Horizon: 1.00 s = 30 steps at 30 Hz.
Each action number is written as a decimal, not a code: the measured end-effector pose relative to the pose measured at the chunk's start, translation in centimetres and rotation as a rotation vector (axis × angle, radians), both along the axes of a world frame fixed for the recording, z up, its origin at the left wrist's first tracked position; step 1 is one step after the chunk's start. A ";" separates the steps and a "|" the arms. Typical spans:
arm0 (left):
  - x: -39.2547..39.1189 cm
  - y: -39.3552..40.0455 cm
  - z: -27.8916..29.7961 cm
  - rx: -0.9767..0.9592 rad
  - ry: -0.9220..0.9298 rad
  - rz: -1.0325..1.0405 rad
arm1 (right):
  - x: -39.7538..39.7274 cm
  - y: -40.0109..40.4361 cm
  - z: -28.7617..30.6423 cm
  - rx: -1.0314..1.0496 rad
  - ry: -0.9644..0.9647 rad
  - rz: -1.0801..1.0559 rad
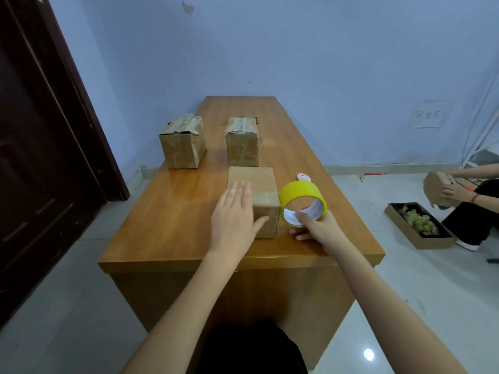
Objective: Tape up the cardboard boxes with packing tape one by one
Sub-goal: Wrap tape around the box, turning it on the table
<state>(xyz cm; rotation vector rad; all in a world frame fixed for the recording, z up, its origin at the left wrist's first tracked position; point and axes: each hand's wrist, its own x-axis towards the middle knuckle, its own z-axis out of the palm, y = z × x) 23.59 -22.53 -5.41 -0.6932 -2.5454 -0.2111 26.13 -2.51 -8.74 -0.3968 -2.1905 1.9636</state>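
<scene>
Cardboard box (263, 184) under flat left hand (233, 214); right hand (317, 228) grips tape roll (302, 203).

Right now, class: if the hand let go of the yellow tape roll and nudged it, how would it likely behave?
The yellow tape roll stands on its round edge, so it would probably roll across the smooth table. Its hollow core suggests it is light. The right hand, thumb inside the core, seems to be what steadies it.

Both your arms reach forward, bare to the elbow. Your left hand (234, 211) lies flat, palm down, fingers straight and together, thumb spread to the right. Your right hand (314, 228) is curled in a grip, thumb raised
</scene>
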 end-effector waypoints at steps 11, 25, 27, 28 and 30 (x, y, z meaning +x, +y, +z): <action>0.1 0.4 1.9 -0.163 0.035 -0.080 | 0.4 -0.4 0.0 0.057 0.019 -0.046; -0.9 1.9 1.0 -0.084 0.037 -0.241 | 0.0 -1.6 0.8 -0.067 0.204 -0.205; -0.5 1.6 1.5 0.024 0.042 -0.220 | -0.2 -2.4 1.5 -0.186 0.235 -0.154; -0.2 1.5 1.8 0.074 0.049 -0.211 | -0.3 -2.9 2.0 -0.212 0.213 -0.120; 0.3 1.4 2.3 0.170 0.070 -0.205 | -0.6 -3.7 3.0 -0.200 0.148 -0.046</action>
